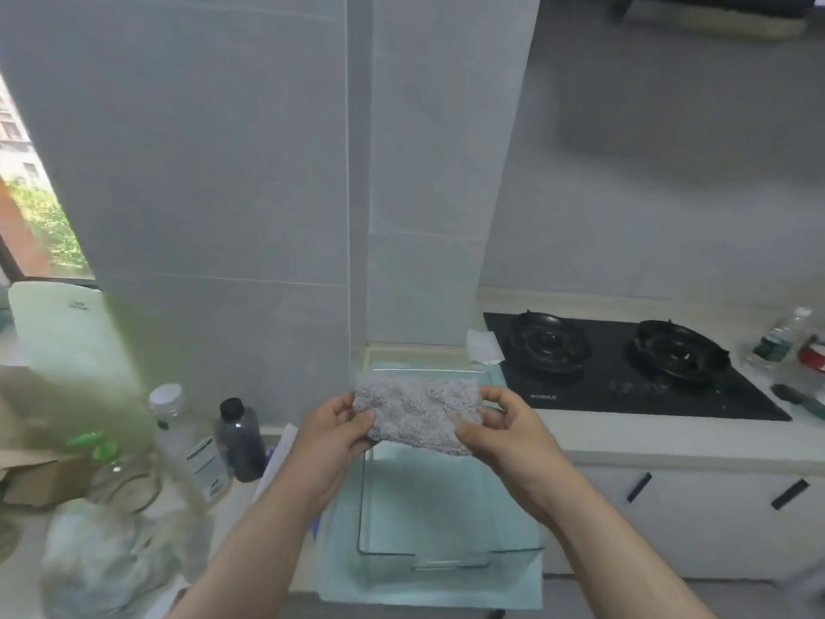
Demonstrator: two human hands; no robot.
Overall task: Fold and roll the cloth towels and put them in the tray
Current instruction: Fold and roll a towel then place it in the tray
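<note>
Towel (419,413): grey, fluffy, folded to a short band. We hold it in the air over the far half of the tray, not touching it.
Left hand (332,435): grips the towel's left end, thumb on the near face, fingers (346,402) curled round the edge.
Right hand (504,431): pinches the right end, thumb at the lower near corner, other fingers curled at the far edge.
Glass tray (446,558): clear, rectangular, sits on a pale green mat (339,574) on the desk (647,435), right below our hands. We see no towel inside.
Step (our guess): fold looks done or nearly so. No roll visible yet, so rolling is prob. next.
Risk 1: rolling in mid-air w/o a flat surface could give a loose, uneven roll. The pile looks thick and springy, so it may open up once let go.
Risk 2: tray walls are clear and hard to read, so knuckles could clip the rim on the way down and shift the tray on the mat.
Risk 3: dark bottle (239,440) and clear bottle (178,422) stand just beside our left forearm, and an elbow swing could tip them.
Risk 4: gas hob (625,368) lies near on the right, so a dropped towel could land there.
Grey heap (102,560): bottom left, too blurred. Poss. more towels, can't tell.
</note>
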